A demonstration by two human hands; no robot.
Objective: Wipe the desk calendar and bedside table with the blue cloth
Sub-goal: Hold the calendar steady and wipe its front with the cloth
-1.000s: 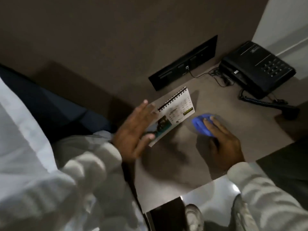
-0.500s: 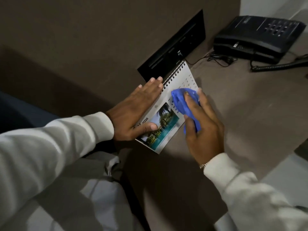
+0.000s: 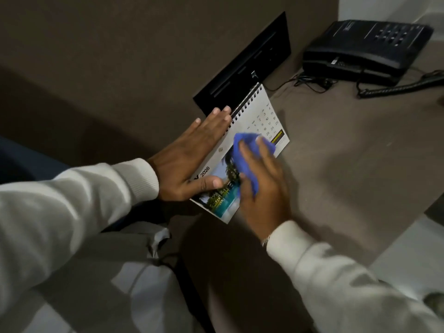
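A spiral-bound desk calendar [image 3: 260,117] with a beach photo and a date grid stands tilted on the brown bedside table [image 3: 348,169]. My left hand [image 3: 189,159] grips its left edge, fingers flat behind the page and thumb over the photo. My right hand [image 3: 262,188] presses a crumpled blue cloth [image 3: 245,152] against the middle of the calendar's front. The cloth covers part of the photo and the lower dates.
A black desk phone [image 3: 367,46] with a coiled cord [image 3: 396,88] sits at the table's back right. A black socket panel [image 3: 242,66] is set in the brown wall behind the calendar. White bedding [image 3: 72,284] lies at the lower left.
My left hand took hold of the calendar. My right hand brought the cloth from the table top onto the calendar's face and slid it down toward the photo.
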